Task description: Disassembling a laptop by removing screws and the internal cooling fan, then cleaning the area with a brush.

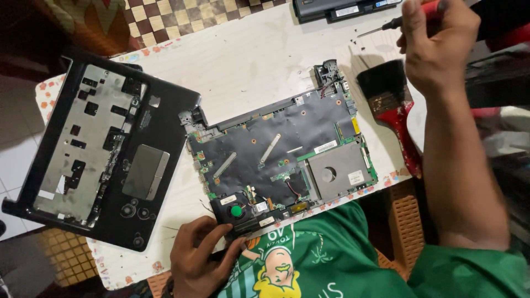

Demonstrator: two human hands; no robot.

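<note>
We look down on an opened laptop base (281,160), its dark shielded motherboard bared on a white tabletop (248,60). Green circuit board shows at the edges, silver strips cross the black film, and a grey metal plate fills the corner nearest the right forearm. A small black cooling fan (237,211) with a green hub sits at the near edge of the base, beside short bundles of red and black wire.

Our left hand (201,256) rests at that near edge, just below the fan, its fingers curled and its fingertips (238,243) touching the rim of the base; it grips nothing we can make out. Our right hand (436,44) is raised beyond the far right corner of the base, closed around a screwdriver (395,23) with a red and black handle, whose thin shaft points left over the table.

Left of the base lies the removed black palm-rest frame (105,154), tilted, with its grey touchpad toward the base. A black-bristled brush (395,105) with a red handle lies just right of the base. A dark battery pack (342,8) lies beyond the base at the table's far edge.
</note>
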